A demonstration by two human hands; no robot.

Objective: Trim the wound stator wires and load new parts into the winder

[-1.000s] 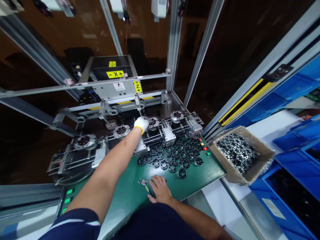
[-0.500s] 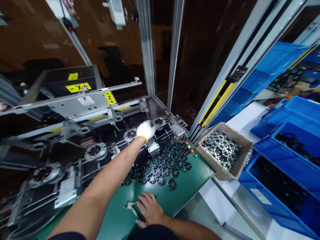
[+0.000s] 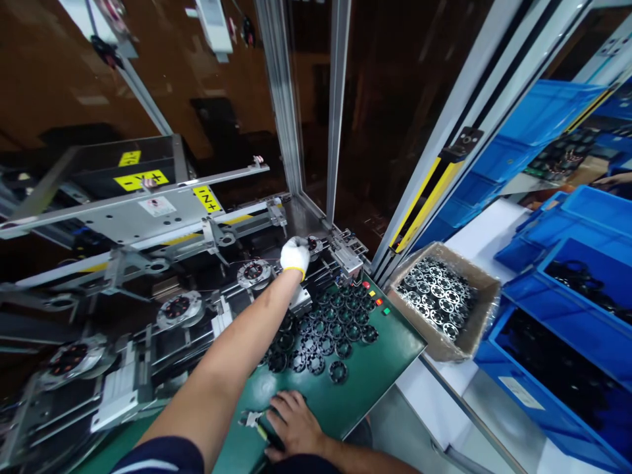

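Observation:
My left hand (image 3: 295, 257), in a white glove with a yellow cuff, reaches to the machine fixture at the far end. Its fingers are curled in beside a round part (image 3: 315, 246) on the fixture; what they pinch, if anything, is hidden. Bare and lying on the green worktop (image 3: 380, 368), my right hand (image 3: 295, 421) has its fingers stretched out. A pair of small cutters (image 3: 253, 419) with green-yellow handles lies at that hand, partly covered between thumb and forefinger. Many black ring-shaped parts (image 3: 338, 372) are spread between my hands.
More round parts sit on fixtures (image 3: 180, 308) along the machine to the left. A cardboard box (image 3: 481, 309) of silver-black rings stands at the right, beside blue bins (image 3: 523, 388). Coloured buttons (image 3: 379, 302) line the worktop's corner. Metal posts (image 3: 338, 131) rise behind.
My gloved left hand has moved slightly right, closer to the far round part, and its fingers look more curled. My right hand stays by the cutters. The view has shifted slightly.

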